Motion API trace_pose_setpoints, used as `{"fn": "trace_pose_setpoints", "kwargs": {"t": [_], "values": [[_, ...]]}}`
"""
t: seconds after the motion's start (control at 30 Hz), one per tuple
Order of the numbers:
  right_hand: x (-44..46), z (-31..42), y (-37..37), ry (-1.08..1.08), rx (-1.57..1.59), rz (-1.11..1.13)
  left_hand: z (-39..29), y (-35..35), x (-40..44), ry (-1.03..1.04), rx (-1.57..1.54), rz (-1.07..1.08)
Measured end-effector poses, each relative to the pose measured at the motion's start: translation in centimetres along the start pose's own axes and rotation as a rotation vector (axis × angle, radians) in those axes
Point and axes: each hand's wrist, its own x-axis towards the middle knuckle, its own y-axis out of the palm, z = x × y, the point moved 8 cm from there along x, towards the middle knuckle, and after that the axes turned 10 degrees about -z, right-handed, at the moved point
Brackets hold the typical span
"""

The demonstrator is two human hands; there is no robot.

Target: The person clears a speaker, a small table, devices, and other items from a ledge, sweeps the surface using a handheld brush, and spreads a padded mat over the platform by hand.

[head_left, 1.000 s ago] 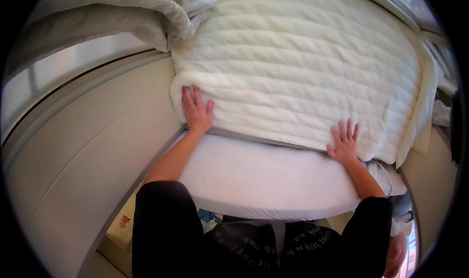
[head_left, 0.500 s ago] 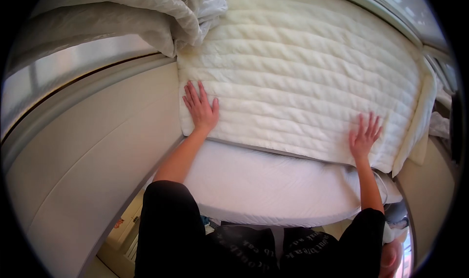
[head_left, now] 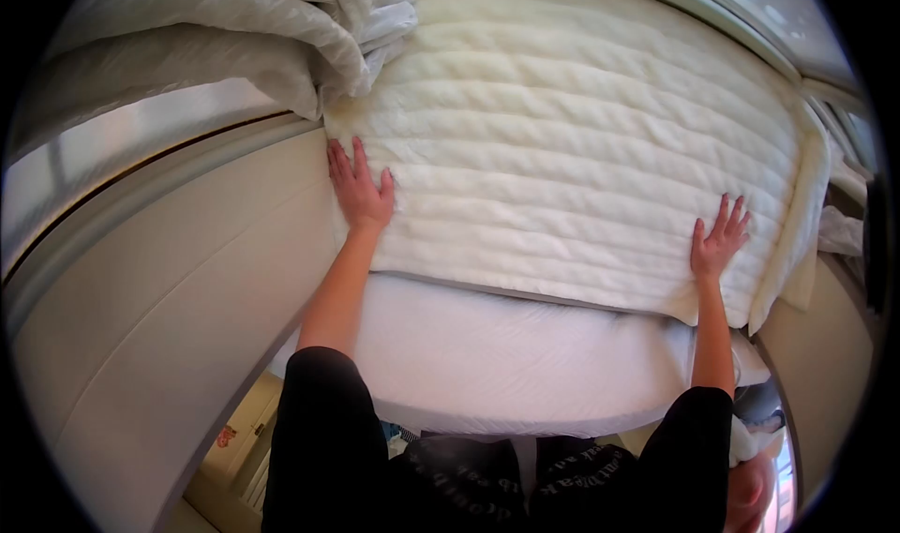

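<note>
A cream quilted mattress pad [head_left: 553, 149] with stitched rows lies over a white mattress [head_left: 506, 355], whose near part shows below the pad's front edge. My left hand [head_left: 363, 194] rests flat on the pad at its left edge, close to the side panel, with fingers spread. Toward the pad's right side, my right hand [head_left: 717, 242] also lies on it, palm down and fingers apart. Along the right, the pad's border is folded or raised near the other side panel. Neither hand grips anything.
A beige panel [head_left: 178, 299] walls off the left, and another panel [head_left: 816, 345] stands at the right. Grey bunched curtain fabric [head_left: 309, 36] hangs over the upper left corner. A window ledge [head_left: 722, 27] runs along the back right. Part of another person [head_left: 750, 491] shows at lower right.
My left hand has slid left and slightly up to the pad's edge. My right hand has shifted right. The view has moved slightly.
</note>
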Motion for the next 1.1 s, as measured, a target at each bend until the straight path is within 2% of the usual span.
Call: {"fn": "trace_pose_setpoints", "kwargs": {"t": [0.2,0.3,0.33,0.47,0.57,0.67,0.77,0.87,0.97,1.0,1.1], "values": [[-0.1,0.4,-0.7,0.016,-0.006,-0.012,0.4,0.4,-0.2,0.011,0.041,0.01],[0.0,0.2,-0.7,0.03,-0.051,-0.008,-4.7,0.6,-0.7,0.028,0.004,0.028],[0.0,0.0,-0.6,0.033,-0.056,-0.005,-7.2,1.0,-0.1,0.039,-0.019,0.039],[0.0,-0.8,-1.0,0.088,0.01,0.01,-26.6,2.8,1.4,0.399,-0.199,0.143],[-0.2,-1.5,-0.7,0.13,0.055,0.037,-39.0,4.7,2.8,0.457,-0.257,0.21],[0.0,-1.8,-0.7,0.168,0.094,0.047,-46.5,6.6,4.2,0.293,-0.187,0.183],[0.0,-2.3,-1.1,0.188,0.137,0.03,-48.4,7.9,4.8,0.148,0.023,0.207],[0.1,-2.4,-1.5,0.213,0.196,0.025,-48.1,8.1,4.4,0.164,0.021,0.188],[-0.3,-3.2,-0.4,0.287,0.294,0.122,-48.5,8.1,4.2,0.162,0.008,0.167],[1.5,-3.4,-3.4,0.251,0.191,0.015,-48.4,8.2,4.3,0.161,0.017,0.171],[0.8,-12.5,-2.3,0.973,0.785,-0.124,-48.5,8.2,4.5,0.159,0.027,0.158]]}}
